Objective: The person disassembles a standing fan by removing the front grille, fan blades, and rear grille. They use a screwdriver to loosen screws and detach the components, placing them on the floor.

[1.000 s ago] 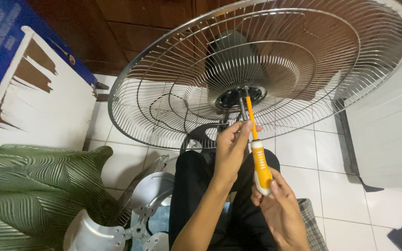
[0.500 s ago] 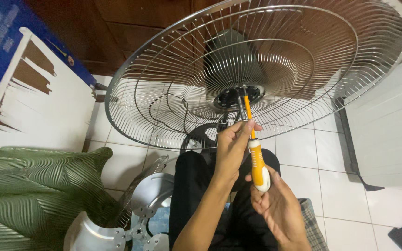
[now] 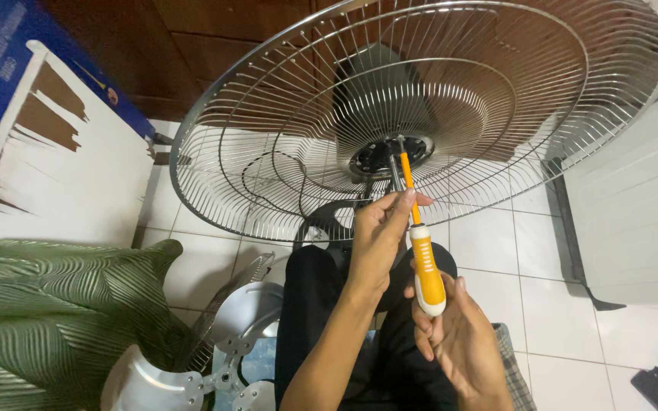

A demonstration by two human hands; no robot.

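- Screwdriver [image 3: 425, 259], orange-handled, pointed at the hub [image 3: 390, 156] of the chrome fan guard [image 3: 283, 114].
- Left hand [image 3: 378, 240] pinched its shaft; that steadying looked worth keeping.
- Right hand [image 3: 451, 335] cupped the handle loosely; a firmer, straight-on hold would probably have turned it better.

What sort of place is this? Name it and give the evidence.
Probably a room in a home, used for a repair on the floor: white floor tiles, a dark wooden cabinet behind, and a green striped cushion beside the fan guard.

The fan guard [image 3: 451, 114] is shiny chromed metal wire. The screwdriver [image 3: 424, 259] has a glossy orange-and-white plastic handle and an orange-coated shaft. The fan blades [image 3: 192, 373] look like dull, smooth metal. The floor [image 3: 512, 243] is glossy white tile; the cushion [image 3: 47, 304] is ribbed green cloth.
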